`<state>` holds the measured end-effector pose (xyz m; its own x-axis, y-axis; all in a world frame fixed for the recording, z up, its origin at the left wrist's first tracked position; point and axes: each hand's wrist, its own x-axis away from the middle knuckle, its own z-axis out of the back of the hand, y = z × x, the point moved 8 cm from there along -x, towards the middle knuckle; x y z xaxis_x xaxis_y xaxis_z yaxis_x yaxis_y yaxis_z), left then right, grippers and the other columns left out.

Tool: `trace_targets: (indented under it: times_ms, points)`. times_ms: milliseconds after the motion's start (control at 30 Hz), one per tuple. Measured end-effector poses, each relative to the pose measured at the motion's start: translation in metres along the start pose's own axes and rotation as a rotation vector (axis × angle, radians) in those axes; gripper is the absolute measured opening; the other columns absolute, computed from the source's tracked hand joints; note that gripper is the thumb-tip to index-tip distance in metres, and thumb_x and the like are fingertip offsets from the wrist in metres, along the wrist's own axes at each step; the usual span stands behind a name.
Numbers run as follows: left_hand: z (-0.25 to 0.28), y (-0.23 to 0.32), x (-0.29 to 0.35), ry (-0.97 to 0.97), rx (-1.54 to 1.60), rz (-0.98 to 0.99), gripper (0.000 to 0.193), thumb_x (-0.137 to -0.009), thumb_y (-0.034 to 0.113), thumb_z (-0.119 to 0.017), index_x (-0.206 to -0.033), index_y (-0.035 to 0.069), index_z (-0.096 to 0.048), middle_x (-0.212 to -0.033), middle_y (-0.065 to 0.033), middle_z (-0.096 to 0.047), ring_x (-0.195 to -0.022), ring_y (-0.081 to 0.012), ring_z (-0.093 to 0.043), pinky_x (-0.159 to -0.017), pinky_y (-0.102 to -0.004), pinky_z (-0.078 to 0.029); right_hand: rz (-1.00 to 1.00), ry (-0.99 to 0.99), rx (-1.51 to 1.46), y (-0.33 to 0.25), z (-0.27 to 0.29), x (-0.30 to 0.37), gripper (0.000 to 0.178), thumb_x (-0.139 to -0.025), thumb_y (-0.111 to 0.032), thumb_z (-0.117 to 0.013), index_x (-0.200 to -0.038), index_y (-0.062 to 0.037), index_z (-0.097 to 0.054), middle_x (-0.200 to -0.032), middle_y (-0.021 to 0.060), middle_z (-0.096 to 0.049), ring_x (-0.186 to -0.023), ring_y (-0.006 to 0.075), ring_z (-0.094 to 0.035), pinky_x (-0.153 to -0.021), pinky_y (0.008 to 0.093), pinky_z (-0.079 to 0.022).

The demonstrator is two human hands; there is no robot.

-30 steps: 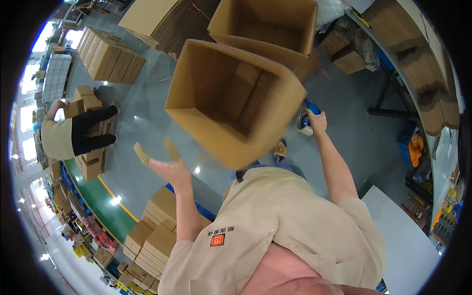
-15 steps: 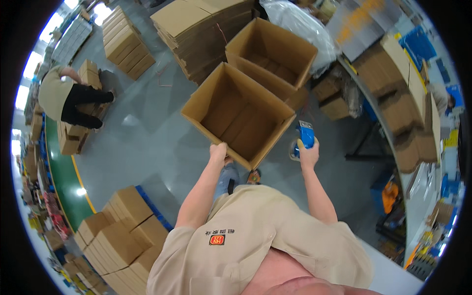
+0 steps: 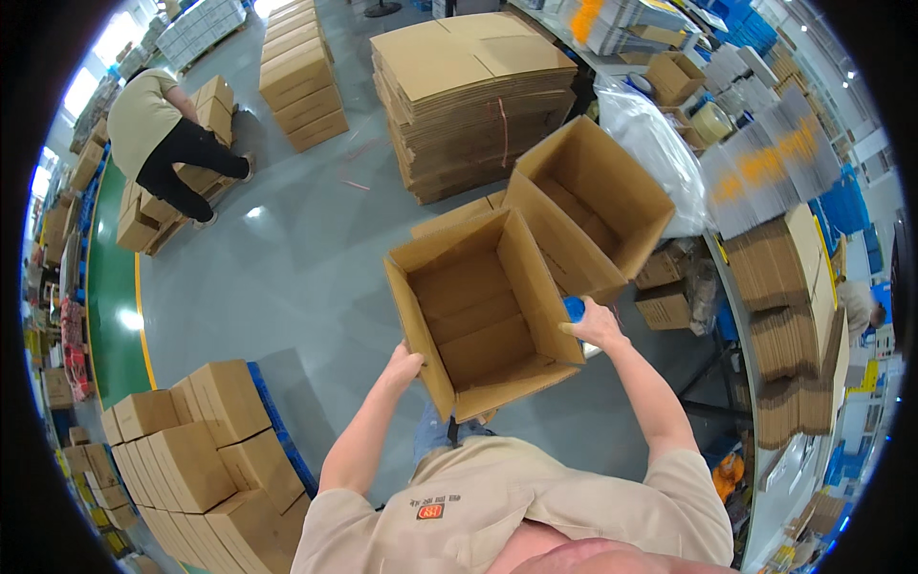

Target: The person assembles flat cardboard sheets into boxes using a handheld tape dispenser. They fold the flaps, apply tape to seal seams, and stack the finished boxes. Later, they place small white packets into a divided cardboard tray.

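Observation:
An open cardboard box (image 3: 516, 389) is in front of me, its top toward me and its inside bare. My left hand (image 3: 400, 368) is closed on the box's left side near the closest corner. At the right side, my right hand (image 3: 598, 327) is wrapped round a blue tape dispenser (image 3: 574, 308), mostly hidden behind the box and fingers. The thumb of that hand lies against the box wall. Just beyond stands a second open cardboard box (image 3: 650, 234), tilted in view, close against the first.
Flattened cardboard (image 3: 459, 120) is stacked high ahead. Closed cartons (image 3: 201, 464) sit on a blue pallet at lower left, and more cartons (image 3: 301, 81) stand far off. A workbench (image 3: 751, 378) curves along the right. A person (image 3: 158, 124) bends over cartons at far left.
The held box has turned to sit squarer before me and shifted slightly right and down. My right hand, with the tape dispenser, has moved up against its side. The view has also shifted.

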<state>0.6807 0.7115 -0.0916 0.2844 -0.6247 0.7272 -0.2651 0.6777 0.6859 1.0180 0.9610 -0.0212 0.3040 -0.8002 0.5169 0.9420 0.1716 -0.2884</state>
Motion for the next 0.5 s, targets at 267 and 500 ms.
trace_targets:
  times_ms: [267, 500]
  points:
    - [0.098, -0.085, -0.124, -0.171, 0.545, 0.057, 0.038, -0.089, 0.007, -0.075, -0.125, 0.005, -0.064, -0.119, -0.0052, -0.07, -0.106, -0.0192, -0.068, -0.09, -0.0368, -0.056, -0.045, -0.321, -0.735, 0.091, -0.056, -0.12, 0.085, -0.074, -0.042, -0.079, -0.138, 0.0057, -0.053, -0.138, 0.0205, -0.059, -0.126, 0.0285, -0.058, -0.107, 0.0383, -0.044]
    - [0.092, -0.096, -0.149, -0.063, 0.643, 0.008, 0.035, -0.09, 0.004, -0.072, -0.124, 0.004, -0.063, -0.121, -0.0075, -0.069, -0.104, -0.0219, -0.068, -0.092, -0.0391, -0.057, -0.094, -0.329, -0.96, 0.089, -0.05, -0.143, 0.076, -0.077, -0.034, -0.079, -0.137, 0.0062, -0.054, -0.129, 0.0179, -0.065, -0.117, 0.0245, -0.063, -0.1, 0.0374, -0.05]
